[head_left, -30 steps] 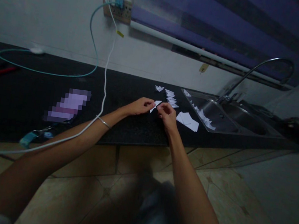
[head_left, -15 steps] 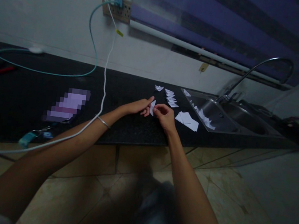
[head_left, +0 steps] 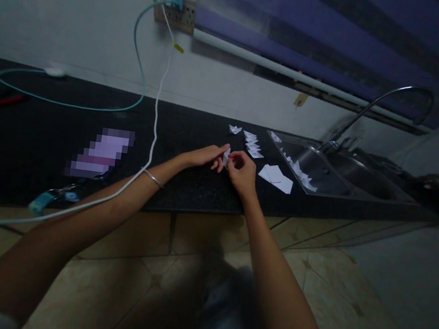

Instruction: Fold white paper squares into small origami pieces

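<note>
Between my two hands, above the dark counter, is a small piece of folded white paper [head_left: 226, 157]. My left hand [head_left: 209, 156] grips its left side, thumb on top and fingers curled beneath. On the other side, my right hand [head_left: 243, 172] pinches the paper between thumb and forefinger. Just beyond my hands lies one small folded paper shape [head_left: 235, 130], and beside it a row of folded paper shapes [head_left: 252, 145] with pointed tips. To the right of my right hand rests a loose stack of flat white paper sheets [head_left: 276, 178].
A steel sink [head_left: 348, 173] with a curved faucet [head_left: 391, 90] is at the right, more folded papers [head_left: 299, 172] along its left edge. A white cable [head_left: 155, 123] crosses over my left forearm from the wall socket [head_left: 175, 10]. A blurred-out flat object [head_left: 103, 154] lies left on the counter [head_left: 184, 122].
The folded paper between my hands has turned slightly and shows less of its white face. My hands stay almost in place. The whole view has shifted a little.
</note>
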`<action>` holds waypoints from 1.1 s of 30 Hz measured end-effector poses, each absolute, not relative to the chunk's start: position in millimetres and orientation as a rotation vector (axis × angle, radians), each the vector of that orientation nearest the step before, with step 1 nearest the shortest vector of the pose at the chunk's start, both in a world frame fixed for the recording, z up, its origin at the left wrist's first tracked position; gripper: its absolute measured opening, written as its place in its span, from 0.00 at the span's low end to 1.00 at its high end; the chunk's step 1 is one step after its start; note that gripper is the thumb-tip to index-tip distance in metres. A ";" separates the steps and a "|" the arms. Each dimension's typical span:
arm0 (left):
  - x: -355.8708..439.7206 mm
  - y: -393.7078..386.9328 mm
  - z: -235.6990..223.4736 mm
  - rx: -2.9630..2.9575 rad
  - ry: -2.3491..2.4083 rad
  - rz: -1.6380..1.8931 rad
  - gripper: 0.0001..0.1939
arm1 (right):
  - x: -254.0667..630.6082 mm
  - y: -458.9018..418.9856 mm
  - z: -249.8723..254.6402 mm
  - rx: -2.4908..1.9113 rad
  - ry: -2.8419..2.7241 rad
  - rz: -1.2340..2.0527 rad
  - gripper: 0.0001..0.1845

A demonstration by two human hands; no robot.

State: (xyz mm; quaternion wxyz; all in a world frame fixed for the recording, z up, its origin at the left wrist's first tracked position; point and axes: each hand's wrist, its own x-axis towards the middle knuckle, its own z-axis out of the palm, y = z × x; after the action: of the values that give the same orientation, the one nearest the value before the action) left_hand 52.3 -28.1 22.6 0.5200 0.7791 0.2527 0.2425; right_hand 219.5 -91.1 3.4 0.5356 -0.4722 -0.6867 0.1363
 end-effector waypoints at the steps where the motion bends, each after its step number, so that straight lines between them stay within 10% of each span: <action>1: 52.4 -29.0 23.7 1.898 0.594 0.581 0.39 | 219.1 -92.7 4.3 -1.155 -1.650 0.252 0.04; 33: 52.0 -23.9 14.6 1.797 0.669 0.833 0.30 | 243.4 -37.3 55.3 -1.441 -2.026 -0.344 0.07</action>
State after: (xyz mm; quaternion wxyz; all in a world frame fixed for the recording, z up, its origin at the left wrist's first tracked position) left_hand 52.0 -23.9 14.6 0.5015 0.7437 0.2767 0.3447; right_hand 243.4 -37.3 55.3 0.3108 -0.5458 -0.7672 -0.1302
